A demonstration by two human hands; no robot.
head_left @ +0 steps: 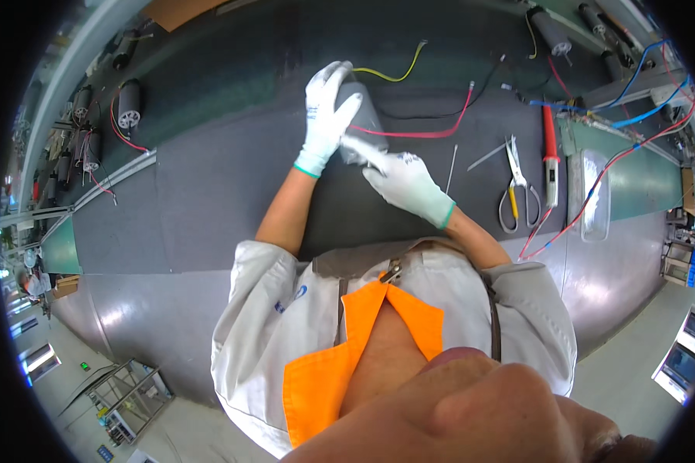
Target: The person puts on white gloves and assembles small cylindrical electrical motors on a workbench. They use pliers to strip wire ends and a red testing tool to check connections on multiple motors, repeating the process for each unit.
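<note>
A grey cylindrical motor lies on the dark bench mat between my two white-gloved hands. My left hand grips its left side, thumb across the top. At the motor's near end, my right hand has its fingers closed against the casing; some fingertips are hidden. A yellow-green wire, a flat red lead and a black wire run out from the motor to the right. Right of my right hand lie a thin metal rod and scissors with yellow on one handle.
A red and white corded tool lies beyond the scissors, beside a clear tray. Blue and red cables cross the right side. More motors stand at the left and far right. A metal rail borders the mat's left.
</note>
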